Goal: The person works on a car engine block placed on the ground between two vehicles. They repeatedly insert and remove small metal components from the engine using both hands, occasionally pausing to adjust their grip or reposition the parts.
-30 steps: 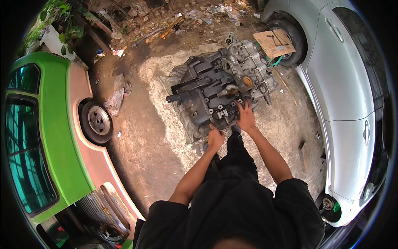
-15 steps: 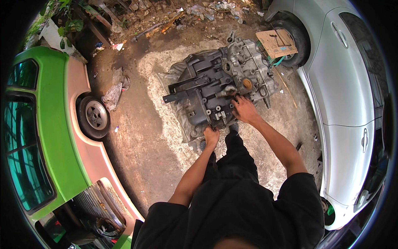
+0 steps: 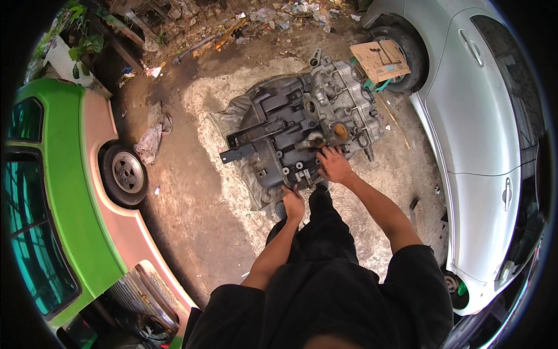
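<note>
A car engine [image 3: 342,96], grey metal on its right side with a black ribbed cover [image 3: 293,131] on its left, lies in front of me on a crumpled grey sheet [image 3: 220,121]. My left hand [image 3: 293,206] is closed on the engine's near edge, thumb and forefinger showing at the rim and the other fingers hidden. Farther right, my right hand [image 3: 335,166] lies on the near side of the engine, its fingers spread on the surface, just below a round orange-brown opening [image 3: 340,131]. A flat dark bracket [image 3: 238,153] sticks out at the left.
A green and pink vehicle [image 3: 110,198] stands at left, a silver car [image 3: 465,134] at right. Cardboard with tools [image 3: 381,60] leans by the silver car's front wheel. A crumpled rag [image 3: 152,136] lies on the concrete; litter [image 3: 285,20] is scattered at the far side.
My view has shifted slightly, so the engine sits a little lower and farther left. The left hand's thumb and forefinger now show apart at the edge; the right hand keeps its place on the engine.
</note>
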The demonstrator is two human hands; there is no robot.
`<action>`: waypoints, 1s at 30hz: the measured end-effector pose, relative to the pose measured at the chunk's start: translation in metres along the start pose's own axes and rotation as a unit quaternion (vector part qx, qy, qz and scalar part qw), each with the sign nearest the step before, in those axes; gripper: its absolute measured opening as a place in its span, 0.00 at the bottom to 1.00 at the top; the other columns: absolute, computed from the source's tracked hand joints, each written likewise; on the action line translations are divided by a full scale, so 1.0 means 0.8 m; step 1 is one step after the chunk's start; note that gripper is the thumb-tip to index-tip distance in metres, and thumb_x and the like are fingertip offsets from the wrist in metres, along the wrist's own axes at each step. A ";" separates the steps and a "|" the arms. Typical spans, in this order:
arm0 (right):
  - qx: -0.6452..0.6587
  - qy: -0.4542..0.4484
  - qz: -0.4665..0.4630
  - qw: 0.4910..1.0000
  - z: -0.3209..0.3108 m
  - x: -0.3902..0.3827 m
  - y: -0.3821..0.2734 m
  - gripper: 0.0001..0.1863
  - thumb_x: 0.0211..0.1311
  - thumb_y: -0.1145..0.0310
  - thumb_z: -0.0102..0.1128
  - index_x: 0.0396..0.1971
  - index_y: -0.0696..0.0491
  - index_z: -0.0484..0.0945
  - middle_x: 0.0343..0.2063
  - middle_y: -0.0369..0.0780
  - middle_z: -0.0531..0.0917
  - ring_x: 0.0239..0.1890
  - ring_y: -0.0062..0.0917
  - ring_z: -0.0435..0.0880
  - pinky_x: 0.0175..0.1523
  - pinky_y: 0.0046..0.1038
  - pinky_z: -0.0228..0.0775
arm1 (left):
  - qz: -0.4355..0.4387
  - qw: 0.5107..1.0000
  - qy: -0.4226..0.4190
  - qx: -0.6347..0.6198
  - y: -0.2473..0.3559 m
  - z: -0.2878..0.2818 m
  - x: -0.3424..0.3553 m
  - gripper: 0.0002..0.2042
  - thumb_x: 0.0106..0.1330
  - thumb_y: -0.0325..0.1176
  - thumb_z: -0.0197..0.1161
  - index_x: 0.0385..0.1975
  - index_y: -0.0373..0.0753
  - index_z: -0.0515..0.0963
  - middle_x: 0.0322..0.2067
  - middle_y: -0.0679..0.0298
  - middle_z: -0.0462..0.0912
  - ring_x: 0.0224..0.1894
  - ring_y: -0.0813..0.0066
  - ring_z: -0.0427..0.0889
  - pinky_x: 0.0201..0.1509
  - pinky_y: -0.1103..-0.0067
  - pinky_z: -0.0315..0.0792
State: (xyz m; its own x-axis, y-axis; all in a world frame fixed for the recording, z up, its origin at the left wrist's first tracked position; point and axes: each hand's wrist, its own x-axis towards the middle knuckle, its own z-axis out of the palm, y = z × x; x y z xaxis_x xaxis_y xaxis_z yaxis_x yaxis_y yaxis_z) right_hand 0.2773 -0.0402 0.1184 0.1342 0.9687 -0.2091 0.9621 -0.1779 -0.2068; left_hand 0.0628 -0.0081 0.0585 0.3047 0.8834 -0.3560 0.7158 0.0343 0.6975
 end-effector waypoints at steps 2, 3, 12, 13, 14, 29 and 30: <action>-0.001 0.019 -0.005 1.000 -0.003 -0.001 -0.001 0.34 0.59 0.53 0.64 0.63 0.55 0.71 0.62 0.50 0.71 0.67 0.47 0.67 0.73 0.54 0.55 | 0.002 1.000 0.009 0.001 -0.004 0.003 0.000 0.33 0.77 0.40 0.54 0.64 0.10 0.56 0.26 0.33 0.81 0.32 0.35 0.83 0.35 0.52 0.75; -0.002 0.022 -0.001 1.000 -0.004 -0.002 -0.004 0.34 0.60 0.53 0.64 0.63 0.55 0.71 0.62 0.50 0.71 0.67 0.46 0.67 0.72 0.54 0.55 | 0.004 1.000 0.012 -0.004 -0.007 0.005 0.001 0.33 0.77 0.39 0.54 0.65 0.10 0.55 0.26 0.33 0.81 0.32 0.35 0.83 0.35 0.52 0.75; 0.006 0.120 0.104 0.987 0.006 -0.004 -0.038 0.31 0.61 0.57 0.62 0.61 0.56 0.72 0.61 0.52 0.71 0.67 0.48 0.66 0.72 0.54 0.56 | 0.041 0.996 0.002 -0.077 -0.044 0.029 0.016 0.36 0.79 0.42 0.53 0.66 0.08 0.51 0.18 0.43 0.80 0.20 0.57 0.85 0.28 0.64 0.76; 0.018 0.132 0.120 0.984 0.010 -0.004 -0.042 0.30 0.61 0.58 0.62 0.61 0.56 0.72 0.62 0.52 0.70 0.66 0.49 0.66 0.71 0.53 0.57 | 0.046 0.996 0.003 -0.081 -0.046 0.029 0.016 0.37 0.79 0.43 0.52 0.66 0.08 0.50 0.17 0.44 0.79 0.19 0.58 0.84 0.27 0.65 0.75; 0.028 0.144 0.137 0.980 0.015 -0.005 -0.046 0.30 0.61 0.58 0.62 0.61 0.56 0.72 0.62 0.53 0.70 0.66 0.50 0.66 0.71 0.53 0.58 | 0.034 0.996 -0.011 -0.083 -0.046 0.029 0.016 0.37 0.80 0.44 0.51 0.66 0.08 0.49 0.16 0.45 0.79 0.18 0.60 0.84 0.27 0.65 0.75; 0.056 0.192 0.215 0.956 0.022 -0.003 -0.070 0.29 0.59 0.65 0.64 0.61 0.57 0.71 0.62 0.55 0.68 0.65 0.52 0.65 0.68 0.49 0.63 | -0.040 0.996 -0.045 -0.070 -0.079 0.032 0.009 0.22 0.68 0.41 0.62 0.24 0.22 0.78 0.24 0.35 0.81 0.33 0.33 0.83 0.37 0.53 0.73; 0.053 0.187 0.221 0.956 0.022 -0.002 -0.070 0.30 0.59 0.65 0.64 0.61 0.57 0.71 0.62 0.55 0.68 0.65 0.52 0.65 0.68 0.49 0.62 | -0.024 0.997 -0.026 -0.071 -0.078 0.034 0.009 0.22 0.67 0.41 0.62 0.22 0.23 0.78 0.24 0.34 0.81 0.33 0.33 0.83 0.37 0.52 0.74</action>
State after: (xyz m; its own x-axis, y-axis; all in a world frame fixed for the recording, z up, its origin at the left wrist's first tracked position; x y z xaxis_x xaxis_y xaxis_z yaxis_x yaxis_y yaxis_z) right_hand 0.2191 -0.0351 0.1138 0.6163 0.7857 0.0543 0.7654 -0.5812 -0.2765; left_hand 0.0372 -0.0167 -0.0047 0.3065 0.8542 -0.4200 0.6359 0.1446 0.7581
